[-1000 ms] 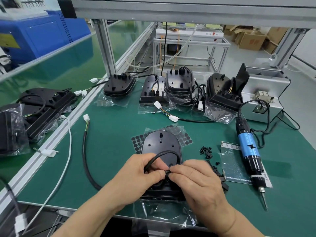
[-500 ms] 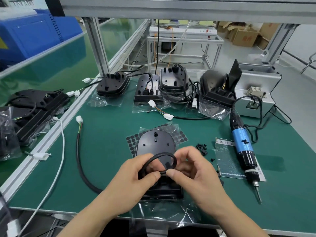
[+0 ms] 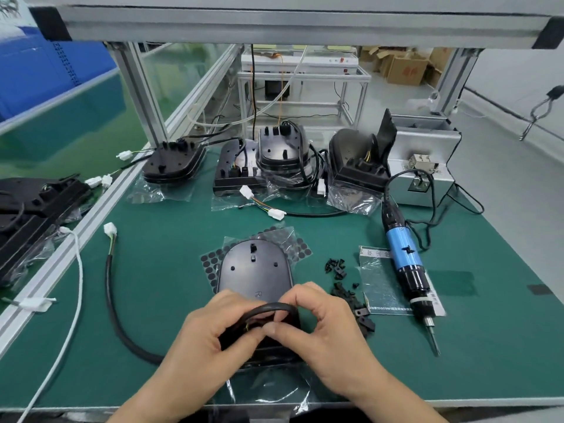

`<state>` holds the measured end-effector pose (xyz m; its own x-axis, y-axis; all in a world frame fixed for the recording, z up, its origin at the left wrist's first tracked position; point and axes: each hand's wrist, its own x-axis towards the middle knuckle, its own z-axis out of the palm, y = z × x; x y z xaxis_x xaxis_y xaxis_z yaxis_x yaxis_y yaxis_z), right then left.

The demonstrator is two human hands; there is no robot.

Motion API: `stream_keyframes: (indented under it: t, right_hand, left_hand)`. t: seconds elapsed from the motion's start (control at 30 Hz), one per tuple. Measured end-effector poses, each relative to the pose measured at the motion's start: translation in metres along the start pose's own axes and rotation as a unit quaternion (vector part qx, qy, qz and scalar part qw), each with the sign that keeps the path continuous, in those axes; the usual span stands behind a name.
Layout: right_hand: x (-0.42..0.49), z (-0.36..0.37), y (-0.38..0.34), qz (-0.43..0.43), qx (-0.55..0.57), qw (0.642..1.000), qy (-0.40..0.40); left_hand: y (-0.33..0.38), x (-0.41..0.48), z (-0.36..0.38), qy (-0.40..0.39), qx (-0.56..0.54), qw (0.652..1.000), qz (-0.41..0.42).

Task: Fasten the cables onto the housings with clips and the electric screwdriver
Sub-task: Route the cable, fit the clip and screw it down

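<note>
At the near counter [image 3: 171, 285] edge, the cable loop [image 3: 271, 307] is being pinched over the housing [image 3: 256, 270] by the left grip [image 3: 207, 340] and right grip [image 3: 323, 331], fingers curled round it. Risk: the loop is being bent tight and could spring free before a clip [image 3: 345, 296] is seated. The screwdriver [image 3: 406, 264] is lying untouched, right.

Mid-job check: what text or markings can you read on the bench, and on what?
"R": moulded on the nearest black housing.
Print on the clear bag under the electric screwdriver: too blurred to read.
Red marks on the cardboard boxes: too blurred to read.
</note>
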<state>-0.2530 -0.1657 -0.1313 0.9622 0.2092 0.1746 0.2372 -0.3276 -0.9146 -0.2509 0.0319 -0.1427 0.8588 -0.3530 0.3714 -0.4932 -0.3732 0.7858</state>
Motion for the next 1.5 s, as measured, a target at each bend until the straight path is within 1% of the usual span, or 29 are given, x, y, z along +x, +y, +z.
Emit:
stream_keyframes:
  t: [0.03,0.1,0.13,0.17,0.2,0.23,0.27,0.3,0.33,0.37,0.5,0.57,0.6,0.63,0.73,0.8,0.87,0.93,1.03,1.1,1.17,1.2,1.27,1.3,1.37,1.43,1.5]
  right_hand:
    - [0.000,-0.008,-0.003,0.006,-0.013,0.998,-0.054]
    - [0.005,-0.031,-0.004,0.022,-0.029,0.984,-0.177]
    - [0.008,-0.045,-0.002,0.024,-0.041,0.981,-0.188]
    - [0.013,-0.058,0.004,0.026,-0.072,0.986,-0.145]
    - [0.019,-0.071,0.013,0.033,-0.131,0.989,-0.068]
    - [0.026,-0.081,0.021,0.048,-0.222,0.974,0.004]
    - [0.032,-0.088,0.028,0.076,-0.310,0.947,0.044]
    - [0.037,-0.091,0.035,0.111,-0.364,0.923,0.060]
    - [0.041,-0.091,0.043,0.137,-0.388,0.910,0.061]
    - [0.043,-0.091,0.048,0.152,-0.396,0.904,0.057]
    - [0.050,-0.087,0.054,0.132,-0.449,0.881,0.070]
    - [0.051,-0.085,0.053,0.134,-0.481,0.864,0.057]
    - [0.052,-0.085,0.053,0.138,-0.481,0.864,0.050]
    - [0.051,-0.086,0.053,0.147,-0.463,0.873,0.045]
    - [0.048,-0.094,0.049,0.177,-0.377,0.908,0.039]
    - [0.047,-0.097,0.047,0.184,-0.358,0.915,0.024]
    - [0.047,-0.096,0.047,0.183,-0.356,0.916,0.015]
    - [0.049,-0.091,0.045,0.185,-0.370,0.910,0.022]
    - [0.055,-0.085,0.043,0.187,-0.431,0.882,0.039]
    - [0.059,-0.083,0.040,0.193,-0.468,0.862,0.030]
    - [0.060,-0.083,0.037,0.197,-0.477,0.856,0.016]
    - [0.060,-0.085,0.035,0.195,-0.448,0.873,0.015]
    - [0.057,-0.086,0.032,0.168,-0.348,0.922,0.031]
    - [0.055,-0.086,0.031,0.150,-0.313,0.937,0.044]
    - [0.054,-0.083,0.034,0.134,-0.310,0.940,0.047]
    - [0.052,-0.083,0.041,0.145,-0.324,0.934,0.043]
    - [0.053,-0.087,0.049,0.162,-0.301,0.938,0.054]
  left_hand:
    - [0.001,0.000,0.001,0.007,0.012,1.000,0.014]
    - [0.002,0.000,0.006,0.035,0.034,0.998,0.045]
    - [0.001,0.000,0.009,0.050,0.045,0.996,0.060]
    - [0.001,-0.001,0.011,0.062,0.056,0.994,0.073]
    - [0.000,-0.001,0.013,0.072,0.065,0.992,0.081]
    - [-0.001,-0.002,0.014,0.079,0.071,0.990,0.087]
    - [-0.003,-0.003,0.015,0.084,0.075,0.989,0.094]
    - [-0.005,-0.004,0.015,0.087,0.082,0.987,0.103]
    - [-0.007,-0.005,0.016,0.089,0.089,0.986,0.112]
    - [-0.008,-0.006,0.016,0.091,0.096,0.984,0.120]
    - [-0.010,-0.007,0.017,0.090,0.119,0.978,0.146]
    - [-0.013,-0.008,0.018,0.093,0.125,0.976,0.154]
    - [-0.014,-0.009,0.018,0.097,0.128,0.974,0.159]
    - [-0.015,-0.010,0.018,0.101,0.133,0.972,0.165]
    - [-0.021,-0.013,0.019,0.128,0.175,0.957,0.191]
    - [-0.023,-0.015,0.021,0.153,0.201,0.947,0.197]
    - [-0.023,-0.017,0.025,0.170,0.205,0.944,0.197]
    - [-0.022,-0.018,0.029,0.179,0.202,0.943,0.193]
    - [-0.020,-0.017,0.032,0.179,0.193,0.945,0.194]
    - [-0.019,-0.016,0.031,0.170,0.186,0.948,0.195]
    - [-0.019,-0.016,0.030,0.161,0.184,0.950,0.194]
    - [-0.019,-0.016,0.030,0.159,0.184,0.951,0.192]
    - [-0.017,-0.016,0.030,0.159,0.177,0.952,0.192]
    - [-0.016,-0.015,0.031,0.161,0.171,0.953,0.193]
    - [-0.015,-0.013,0.031,0.167,0.164,0.954,0.190]
    - [-0.018,-0.016,0.031,0.165,0.161,0.955,0.188]
    - [-0.021,-0.017,0.030,0.161,0.167,0.955,0.187]
